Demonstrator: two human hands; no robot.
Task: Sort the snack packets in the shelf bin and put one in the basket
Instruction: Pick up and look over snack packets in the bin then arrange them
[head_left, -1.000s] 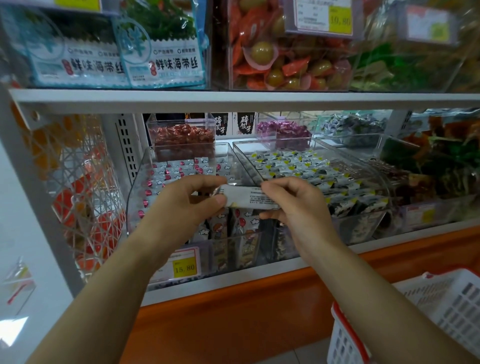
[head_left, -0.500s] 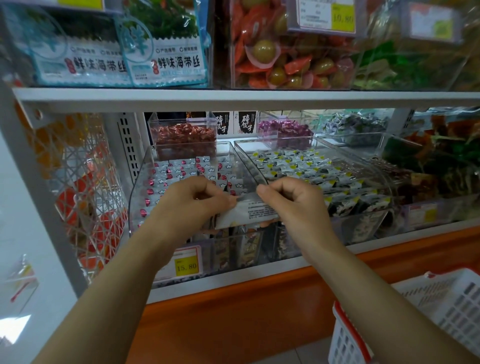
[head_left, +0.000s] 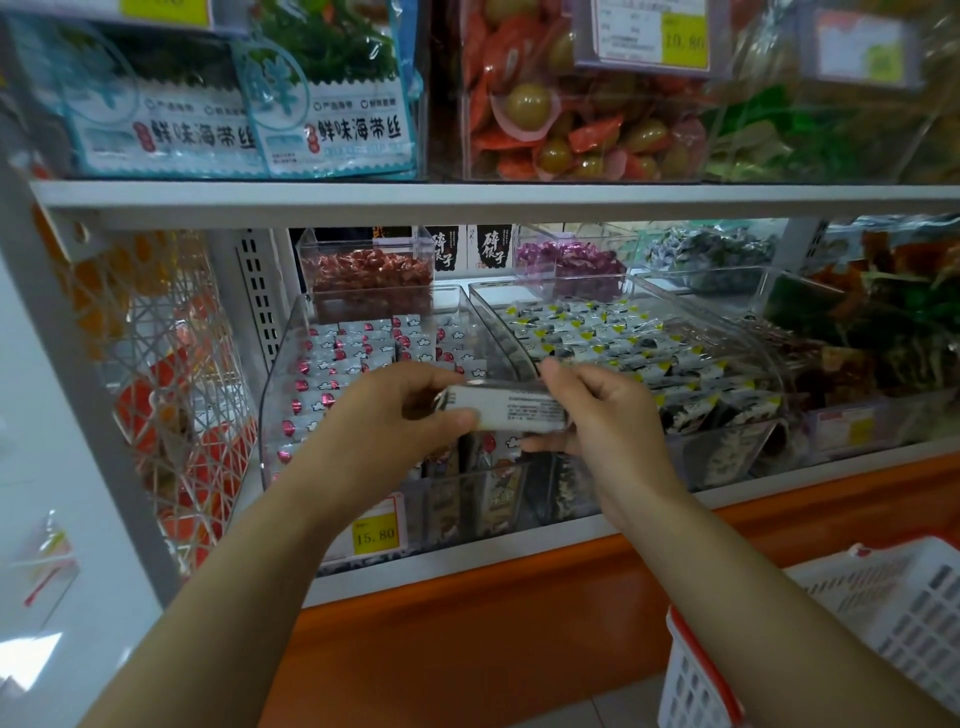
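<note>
Both hands on one white snack packet (head_left: 506, 411) above the clear shelf bin (head_left: 291, 374): left hand (head_left: 387, 415) pinches its left end, right hand (head_left: 605, 421) apparently grips the right. Basket (head_left: 852, 639) lower right.

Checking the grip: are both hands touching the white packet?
Touching. The head view shows the left hand and right hand each pinching one end of the white packet.

both bare forearms rise from the lower corners and converge at mid-frame. the left hand (head_left: 384, 421) curls its fingers over the left end of a white snack packet (head_left: 511, 413), thumb pressed on its near face. the right hand (head_left: 610, 423) pinches the right end, fingers arched above, thumb below. the wrists sit roughly level.
</note>
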